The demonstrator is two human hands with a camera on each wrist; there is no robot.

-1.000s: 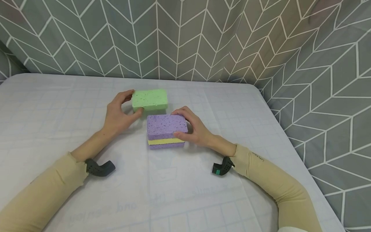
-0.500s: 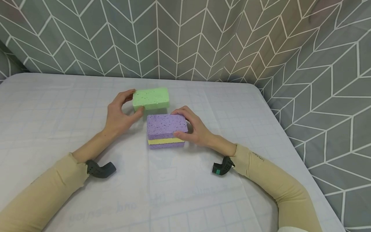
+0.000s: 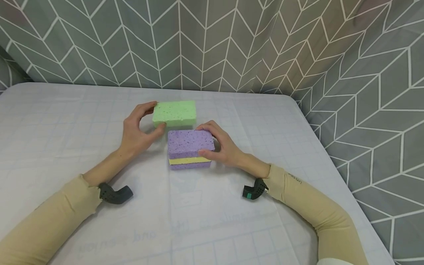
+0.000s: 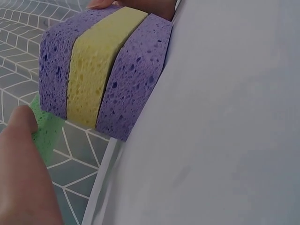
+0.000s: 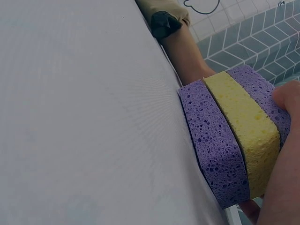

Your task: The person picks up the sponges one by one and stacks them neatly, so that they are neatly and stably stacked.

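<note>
Three sponges are stacked on the table: a purple sponge [image 3: 190,141] on top, a yellow sponge [image 4: 93,70] in the middle and another purple sponge [image 5: 215,145] at the bottom. My right hand [image 3: 223,145] holds the stack's right side, thumb on the near face of the top sponge and fingers round the far side. Behind the stack, slightly left, my left hand [image 3: 137,130] grips a green sponge [image 3: 175,112] by its left end, thumb in front. The green sponge appears raised off the table; the stack hides most of it in the left wrist view.
A white cloth with faint grid lines and writing covers the table [image 3: 212,221]. A grey curtain [image 3: 192,44] with white chevron lines hangs behind the far edge and along the right. Dark wrist cameras [image 3: 116,194] stick out from both beige sleeves [image 3: 59,217].
My left hand has shifted the green sponge slightly to the right behind the stack. The right hand and the stack have stayed in place.
</note>
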